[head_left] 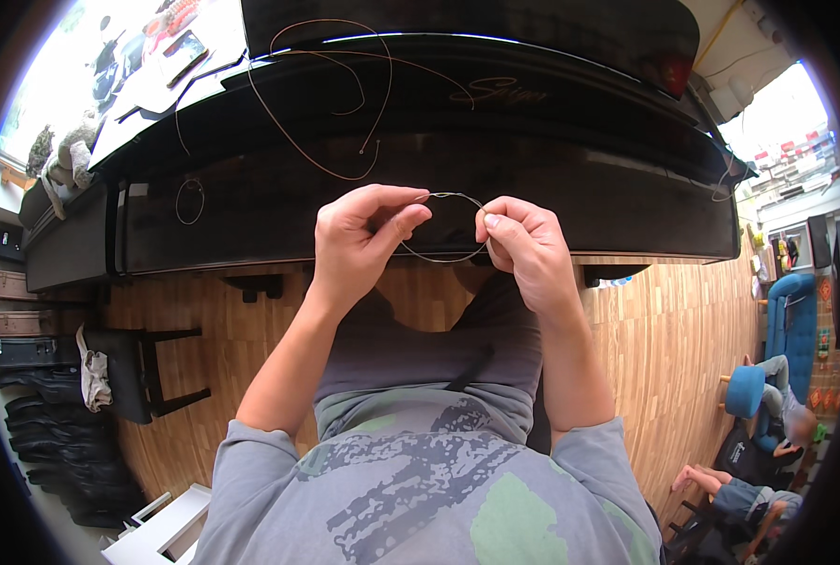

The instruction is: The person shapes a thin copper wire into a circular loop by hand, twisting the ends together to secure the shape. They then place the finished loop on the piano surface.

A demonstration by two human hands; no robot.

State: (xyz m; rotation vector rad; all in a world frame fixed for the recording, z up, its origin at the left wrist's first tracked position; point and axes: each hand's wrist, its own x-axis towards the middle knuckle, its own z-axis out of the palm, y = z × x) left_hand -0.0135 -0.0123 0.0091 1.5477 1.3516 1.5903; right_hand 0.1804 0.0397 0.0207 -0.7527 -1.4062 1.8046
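My left hand (359, 240) and my right hand (523, 247) are raised in front of a closed black piano (420, 169). Between them they hold a thin metal wire (457, 196) bent into a small loop. The left thumb and forefinger pinch one end of the loop; the right fingertips pinch the other. A longer copper-coloured wire (344, 104) lies in loose curves on the piano's lid, and a small wire coil (190, 201) rests at the left of the fallboard.
A dark stool (142, 372) with a cloth stands at the left on the wooden floor (664, 330). Black cases (53, 443) line the left wall. Papers and small items (156, 56) lie on the piano top. A seated person (768, 414) is at the far right.
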